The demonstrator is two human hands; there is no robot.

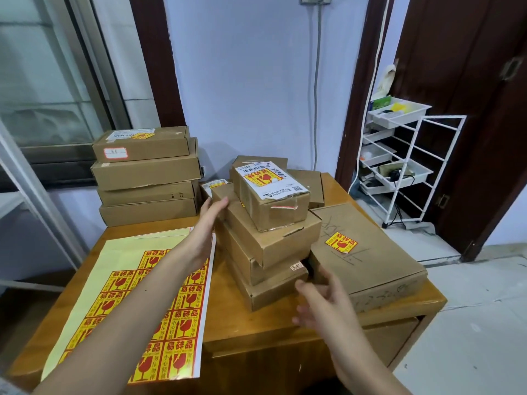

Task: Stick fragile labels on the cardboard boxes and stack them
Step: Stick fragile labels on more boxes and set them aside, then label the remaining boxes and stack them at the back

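Squaring up the middle stack of cardboard boxes (268,240), I judge.
My left hand (212,212) rests flat on its far-left side, right hand (319,300) hovers near, fingers released. Next: straighten it gently, it's skewed. Label sheet (159,306) lies left on the wooden counter (256,326); white rack (405,163) by the door.

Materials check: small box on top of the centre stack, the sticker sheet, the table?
Small top box: brown corrugated-looking cardboard, matte, with dented edges and a torn tape strip. Sticker sheet: glossy printed labels on pale yellow backing, probably paper; it shows sheen. Table: looks like lacquered wood or veneer, orange-brown, reflective.
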